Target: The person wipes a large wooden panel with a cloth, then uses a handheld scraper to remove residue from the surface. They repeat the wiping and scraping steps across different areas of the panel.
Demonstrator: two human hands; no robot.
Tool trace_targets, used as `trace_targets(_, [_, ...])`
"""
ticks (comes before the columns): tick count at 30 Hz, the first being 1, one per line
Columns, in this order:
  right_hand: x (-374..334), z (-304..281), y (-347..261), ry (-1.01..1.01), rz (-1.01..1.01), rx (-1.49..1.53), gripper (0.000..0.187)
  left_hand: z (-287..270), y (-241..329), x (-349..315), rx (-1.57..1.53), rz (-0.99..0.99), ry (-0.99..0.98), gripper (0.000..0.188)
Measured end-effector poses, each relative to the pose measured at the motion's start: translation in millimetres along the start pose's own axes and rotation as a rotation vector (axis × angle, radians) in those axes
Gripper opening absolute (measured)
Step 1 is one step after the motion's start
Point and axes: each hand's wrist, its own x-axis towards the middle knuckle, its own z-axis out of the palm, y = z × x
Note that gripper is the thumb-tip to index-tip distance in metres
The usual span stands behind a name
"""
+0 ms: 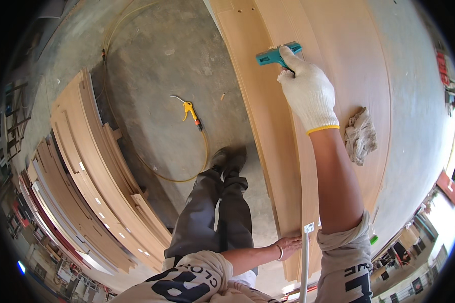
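Wood panel [278, 151]: at near end, L hand [290, 246] rests w/ fingers extended, grip unclear. Farther fwd, gloved R hand [308, 91], stretched well out, is closed round teal scraper [272, 56] over panel; wide head faces away, long axis approx. crosswise to panel.

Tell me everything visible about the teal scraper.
The teal scraper has a wide crosspiece, apparently hard plastic, with a darker strip along its far edge. The white-gloved right hand grips it, a finger laid over the crosspiece and much of the handle hidden. It lies slanted, right end farther from the wearer, over the light wood panel; whether its edge touches the wood, I can't tell.
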Motion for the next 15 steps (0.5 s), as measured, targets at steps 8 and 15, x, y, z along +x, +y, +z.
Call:
trace_targets(8, [38.5,-21.6,-17.3,-0.063,-0.068,-0.093,0.050,-12.3,-1.1,1.4,-0.029,0.069,-0.048,0.064])
trace_targets(15, [63.0,-21.1,-22.8,-0.055,-0.136,-0.091,0.046,-167.2,-115.1,-74.0,-0.408,-0.076,0.166,0.048])
